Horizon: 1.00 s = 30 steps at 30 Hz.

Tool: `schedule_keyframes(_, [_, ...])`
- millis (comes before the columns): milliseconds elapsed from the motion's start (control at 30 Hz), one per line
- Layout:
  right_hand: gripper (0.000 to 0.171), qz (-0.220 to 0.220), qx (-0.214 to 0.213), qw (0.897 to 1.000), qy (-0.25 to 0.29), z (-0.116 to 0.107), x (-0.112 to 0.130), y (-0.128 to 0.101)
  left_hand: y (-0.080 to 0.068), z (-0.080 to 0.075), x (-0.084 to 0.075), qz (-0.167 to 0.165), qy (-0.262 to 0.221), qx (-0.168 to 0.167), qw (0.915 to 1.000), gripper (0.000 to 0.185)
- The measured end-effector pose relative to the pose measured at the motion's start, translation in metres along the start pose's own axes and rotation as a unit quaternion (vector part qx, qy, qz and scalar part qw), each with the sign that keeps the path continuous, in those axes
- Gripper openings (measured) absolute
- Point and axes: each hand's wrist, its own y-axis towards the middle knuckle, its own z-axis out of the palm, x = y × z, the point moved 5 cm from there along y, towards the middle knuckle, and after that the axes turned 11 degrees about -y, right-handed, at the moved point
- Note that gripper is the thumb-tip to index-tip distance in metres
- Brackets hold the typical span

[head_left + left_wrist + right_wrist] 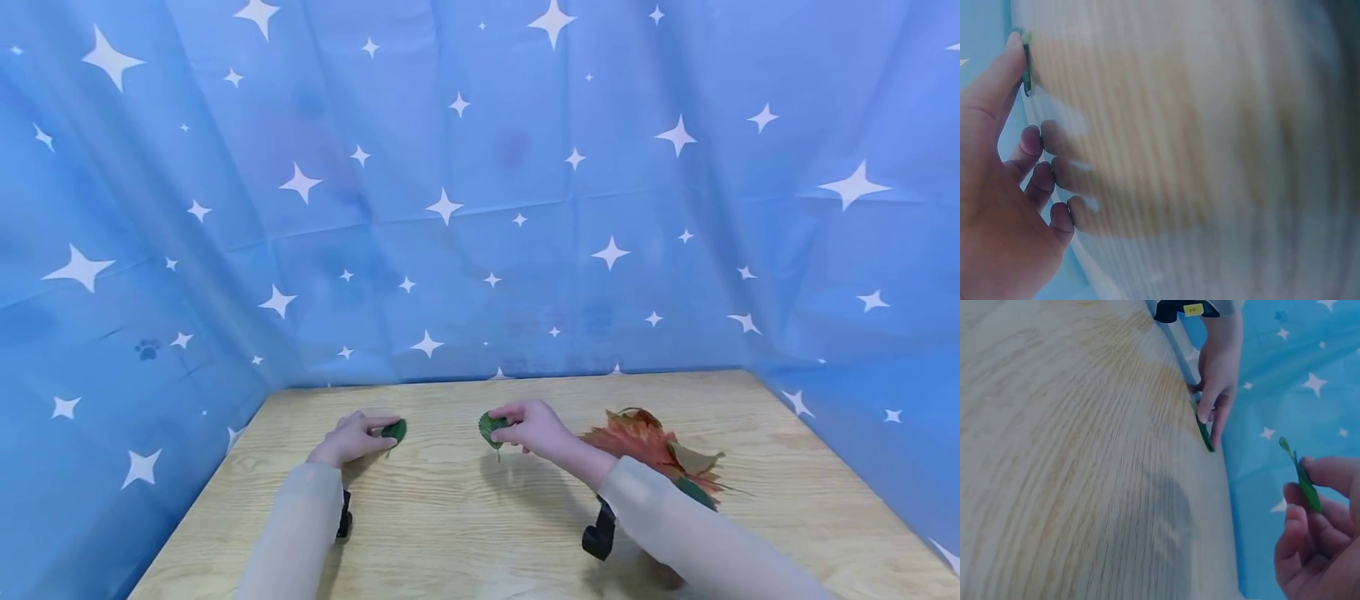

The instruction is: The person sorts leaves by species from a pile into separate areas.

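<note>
On the left of the table, my left hand (352,438) holds a small green leaf (396,431) between thumb and forefinger, down at the wood. The left wrist view shows that leaf (1027,72) edge-on by the thumb, the other fingertips touching the tabletop. My right hand (538,430) pinches a second green leaf (491,428), toothed at the edge, raised over the middle of the table with its stem pointing down. In the right wrist view this leaf (1308,487) sits between thumb and fingers, apart from the wood.
Beside my right forearm lies a pile with a red-orange maple leaf (633,442), a brownish leaf (693,458) and a dark green leaf (695,492); the sleeve covers part of it. A blue star-patterned curtain (480,250) hangs behind the wooden table (435,533).
</note>
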Motion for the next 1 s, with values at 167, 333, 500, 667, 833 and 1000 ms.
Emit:
schedule_keyframes(167, [0.035, 0.018, -0.007, 1.000, -0.005, 0.007, 0.005, 0.010, 0.001, 0.002, 0.002, 0.000, -0.006, 0.002, 1.0000, 0.050])
schedule_keyframes(333, [0.036, 0.015, -0.024, 1.000, -0.009, 0.012, 0.012, 0.023, 0.004, 0.001, 0.006, -0.001, -0.012, 0.003, 0.9999, 0.050])
schedule_keyframes(500, [0.036, 0.018, -0.039, 0.999, -0.027, 0.018, 0.019, 0.038, 0.007, 0.001, 0.010, -0.005, -0.013, 0.002, 0.9999, 0.050])
schedule_keyframes(667, [0.036, 0.017, -0.042, 0.998, -0.032, 0.031, 0.022, 0.052, 0.009, -0.001, 0.010, -0.005, -0.013, 0.002, 0.9999, 0.050])
schedule_keyframes(833, [0.036, 0.006, -0.041, 0.999, -0.030, 0.047, 0.026, 0.062, 0.006, -0.002, 0.009, -0.013, -0.006, -0.007, 0.9999, 0.049])
schedule_keyframes(1000, [0.037, 0.007, -0.048, 0.999, -0.025, 0.060, 0.027, 0.071, 0.004, 0.000, 0.005, -0.018, -0.012, -0.011, 0.9997, 0.049])
